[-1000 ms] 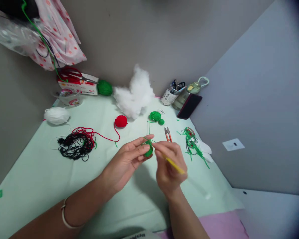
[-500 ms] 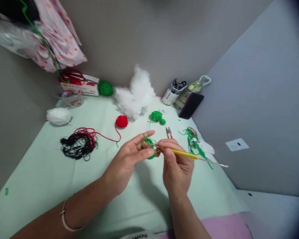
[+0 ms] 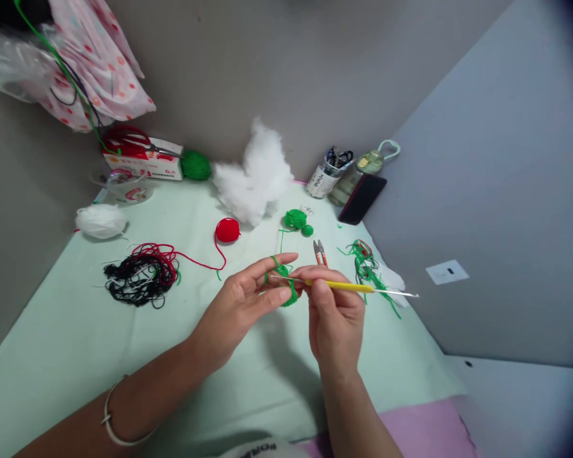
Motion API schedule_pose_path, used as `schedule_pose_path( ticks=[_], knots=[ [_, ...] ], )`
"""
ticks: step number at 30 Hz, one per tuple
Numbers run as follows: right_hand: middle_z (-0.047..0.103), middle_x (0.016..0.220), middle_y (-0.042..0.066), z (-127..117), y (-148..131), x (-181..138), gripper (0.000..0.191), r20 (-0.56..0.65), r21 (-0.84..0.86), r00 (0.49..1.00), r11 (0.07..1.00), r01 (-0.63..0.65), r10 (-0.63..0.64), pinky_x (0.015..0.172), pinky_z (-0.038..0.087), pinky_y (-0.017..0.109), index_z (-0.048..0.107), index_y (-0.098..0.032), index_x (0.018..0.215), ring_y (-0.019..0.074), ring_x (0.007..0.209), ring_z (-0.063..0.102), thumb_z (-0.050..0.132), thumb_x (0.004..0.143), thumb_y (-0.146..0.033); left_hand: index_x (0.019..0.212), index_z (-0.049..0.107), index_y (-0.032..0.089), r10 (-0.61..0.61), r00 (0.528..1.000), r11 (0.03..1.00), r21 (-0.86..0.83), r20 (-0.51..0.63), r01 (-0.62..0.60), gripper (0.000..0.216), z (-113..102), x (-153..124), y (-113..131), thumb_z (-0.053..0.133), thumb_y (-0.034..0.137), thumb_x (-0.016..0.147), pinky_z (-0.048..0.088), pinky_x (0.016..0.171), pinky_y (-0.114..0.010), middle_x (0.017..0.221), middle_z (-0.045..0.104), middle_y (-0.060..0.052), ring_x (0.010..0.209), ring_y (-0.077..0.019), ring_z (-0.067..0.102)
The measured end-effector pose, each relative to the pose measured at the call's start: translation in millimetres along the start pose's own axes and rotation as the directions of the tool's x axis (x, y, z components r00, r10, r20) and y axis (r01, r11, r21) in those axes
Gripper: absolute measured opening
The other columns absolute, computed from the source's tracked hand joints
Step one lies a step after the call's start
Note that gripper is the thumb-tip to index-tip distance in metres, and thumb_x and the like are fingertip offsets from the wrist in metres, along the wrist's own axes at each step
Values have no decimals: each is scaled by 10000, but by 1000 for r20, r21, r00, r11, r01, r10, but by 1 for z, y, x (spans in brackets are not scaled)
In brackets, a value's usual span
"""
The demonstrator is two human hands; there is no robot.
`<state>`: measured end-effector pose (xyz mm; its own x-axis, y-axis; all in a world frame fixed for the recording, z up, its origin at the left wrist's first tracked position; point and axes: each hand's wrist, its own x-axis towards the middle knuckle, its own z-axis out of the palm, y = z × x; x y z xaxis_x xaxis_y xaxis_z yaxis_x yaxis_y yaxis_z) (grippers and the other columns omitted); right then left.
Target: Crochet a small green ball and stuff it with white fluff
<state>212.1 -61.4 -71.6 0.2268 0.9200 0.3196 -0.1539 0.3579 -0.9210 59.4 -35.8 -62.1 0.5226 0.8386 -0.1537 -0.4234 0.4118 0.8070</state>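
My left hand (image 3: 241, 305) pinches a small piece of green crochet work (image 3: 290, 296), with green yarn looped round its fingers. In my right hand (image 3: 337, 312) is a yellow-handled crochet hook (image 3: 346, 286), held like a pen. Its thin metal tip reaches left to the green loops at my left fingers; whether it sits inside a stitch I cannot make out. A green yarn strand runs from the green yarn ball (image 3: 295, 219) down towards my left hand. Just beyond my right hand lie orange-handled thread snips (image 3: 319, 252).
Around the pale green tabletop (image 3: 248, 394) are white stuffing (image 3: 255, 181), a red ball (image 3: 228, 230), tangled black yarn (image 3: 141, 277), a white yarn ball (image 3: 101, 221) and green yarn scraps (image 3: 365, 261). A pen cup (image 3: 323, 178), bottle (image 3: 370, 162) and phone (image 3: 363, 199) stand at the back right.
The crochet hook has levelled out, its rear end swinging up and left. My hands stay together at the green piece, and the whole view has shifted slightly.
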Motion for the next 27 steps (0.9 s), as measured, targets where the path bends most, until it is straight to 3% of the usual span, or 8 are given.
schedule_pose_path(
  ticks=[5, 10, 21, 27],
  knots=[
    [781, 887, 10, 0, -6, 5, 142, -32, 139, 997, 988, -62, 67, 668, 557, 227, 810, -260, 931, 98, 706, 686, 699, 985, -332, 1285, 761, 330, 36, 999, 997, 77, -34, -33, 377, -4, 0, 2, 780, 339, 908, 424, 999, -333, 1027, 683, -9, 1055, -194, 595],
    [768, 847, 17, -1, -11, 7, 196, -31, 131, 997, 989, -69, 74, 652, 565, 248, 777, -232, 914, 114, 690, 690, 650, 1014, -345, 1190, 804, 351, 46, 997, 995, 87, -59, -41, 337, -4, -3, 5, 826, 299, 858, 439, 943, -285, 975, 643, 6, 1000, -165, 561],
    [761, 911, 29, -6, -18, -1, 213, 17, -141, 995, 985, 97, -96, 698, 590, 308, 762, -236, 990, 156, 796, 716, 562, 1058, -268, 1231, 779, 303, 64, 994, 984, 170, -89, -49, 353, -5, -4, 5, 799, 310, 879, 440, 975, -343, 1036, 708, -28, 1046, -218, 595],
    [758, 930, 31, -8, -18, -5, 270, 126, -373, 956, 880, 293, -265, 702, 596, 344, 747, -274, 1097, 178, 801, 704, 516, 1044, -144, 1162, 818, 290, 204, 960, 943, 302, -191, -141, 332, 4, -5, 3, 806, 213, 839, 440, 952, -336, 940, 706, -16, 963, -211, 590]
  ],
)
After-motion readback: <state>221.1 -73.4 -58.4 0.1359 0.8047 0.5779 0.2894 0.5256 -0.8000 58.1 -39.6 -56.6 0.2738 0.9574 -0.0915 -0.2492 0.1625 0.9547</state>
